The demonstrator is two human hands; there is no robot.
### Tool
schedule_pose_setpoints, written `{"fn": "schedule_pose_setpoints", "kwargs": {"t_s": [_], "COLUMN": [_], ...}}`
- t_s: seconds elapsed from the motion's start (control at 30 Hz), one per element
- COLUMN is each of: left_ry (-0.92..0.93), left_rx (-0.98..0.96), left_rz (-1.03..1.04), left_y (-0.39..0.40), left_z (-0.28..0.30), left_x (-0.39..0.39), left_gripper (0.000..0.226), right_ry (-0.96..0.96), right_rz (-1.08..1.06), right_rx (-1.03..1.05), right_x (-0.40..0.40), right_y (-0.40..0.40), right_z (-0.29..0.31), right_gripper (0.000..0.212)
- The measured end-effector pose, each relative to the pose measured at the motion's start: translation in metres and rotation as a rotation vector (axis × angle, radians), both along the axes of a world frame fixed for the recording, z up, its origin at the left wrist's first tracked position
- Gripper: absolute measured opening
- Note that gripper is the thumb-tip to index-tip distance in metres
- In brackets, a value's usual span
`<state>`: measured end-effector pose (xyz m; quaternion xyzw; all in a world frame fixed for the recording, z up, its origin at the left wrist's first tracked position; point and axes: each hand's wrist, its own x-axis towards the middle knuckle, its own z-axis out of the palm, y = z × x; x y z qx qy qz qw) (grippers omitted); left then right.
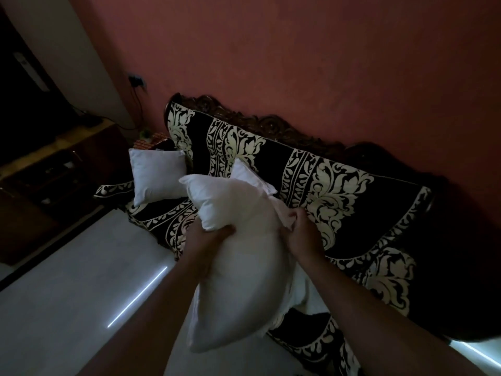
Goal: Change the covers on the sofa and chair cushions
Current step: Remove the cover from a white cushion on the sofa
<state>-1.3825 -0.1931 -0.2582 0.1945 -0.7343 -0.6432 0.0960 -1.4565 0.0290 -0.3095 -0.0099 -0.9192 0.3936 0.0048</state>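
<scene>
Over patterned sofa (339, 213), left hand (208, 241) and right hand (299, 232) grip white cushion (244, 256).

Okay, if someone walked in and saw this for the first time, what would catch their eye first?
Probably the big white cushion held up in the middle, the left hand gripping its side and the right hand pinching white fabric at its edge. Behind it, the sofa's black-and-cream floral cover stands out against the reddish wall. A second bare white cushion leans at the sofa's left end.
</scene>
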Motion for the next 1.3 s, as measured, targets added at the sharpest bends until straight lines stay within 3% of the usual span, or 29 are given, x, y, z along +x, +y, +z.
{"fn": "schedule_pose_setpoints", "kwargs": {"t_s": [0.03,0.13,0.33,0.4,0.5,0.6,0.67,0.73,0.8,0.87,0.97,1.13,1.23,1.3], "left_ry": [-0.019,-0.082,-0.251,-0.313,-0.312,-0.146,-0.064,-0.054,-0.114,-0.199,-0.333,-0.466,-0.443,-0.399], "left_rx": [0.014,-0.068,-0.381,-0.612,-0.826,-0.583,-0.498,-0.646,-0.749,-0.76,-0.856,-0.957,-0.933,-0.791], "left_rz": [-0.055,-0.266,-0.449,-0.528,-0.491,-0.311,-0.183,-0.124,-0.217,-0.361,-0.501,-0.6,-0.472,-0.323], "left_y": [0.0,-0.001,-0.006,-0.01,-0.011,-0.003,0.01,0.018,0.017,0.013,0.013,0.015,0.018,0.017], "left_z": [-0.002,-0.002,-0.009,-0.016,-0.022,-0.024,-0.019,-0.008,0.002,0.006,0.003,-0.02,-0.025,-0.024], "left_x": [0.003,0.011,0.014,0.011,0.012,0.015,0.014,0.01,0.004,0.0,-0.003,-0.006,-0.006,-0.007], "left_gripper": [0.047,0.049,0.031,0.049,0.099,0.14,0.132,0.1,0.058,0.041,0.043,0.057,0.055,0.046], "right_ry": [-0.036,-0.067,-0.13,-0.134,-0.147,-0.185,-0.2,-0.179,-0.134,-0.102,-0.088,-0.026,0.022,0.07], "right_rz": [0.005,0.036,-0.009,0.022,0.037,0.083,0.106,0.092,0.042,-0.038,-0.059,0.095,0.138,0.132], "right_rx": [0.093,0.282,0.124,0.11,0.074,0.007,-0.035,-0.102,-0.159,-0.224,-0.246,-0.199,-0.146,-0.164], "right_x": [-0.008,-0.025,-0.026,-0.025,-0.019,-0.015,-0.014,-0.015,-0.018,-0.024,-0.029,-0.011,0.003,0.011], "right_y": [0.003,0.01,-0.002,-0.009,-0.015,-0.021,-0.025,-0.024,-0.018,-0.015,-0.018,-0.034,-0.041,-0.046], "right_z": [0.002,0.006,-0.003,-0.006,-0.009,-0.009,-0.006,-0.004,-0.001,0.005,0.011,0.016,0.016,0.018], "right_gripper": [0.036,0.018,0.016,0.018,0.02,0.021,0.018,0.015,0.017,0.02,0.021,0.01,0.015,0.022]}}
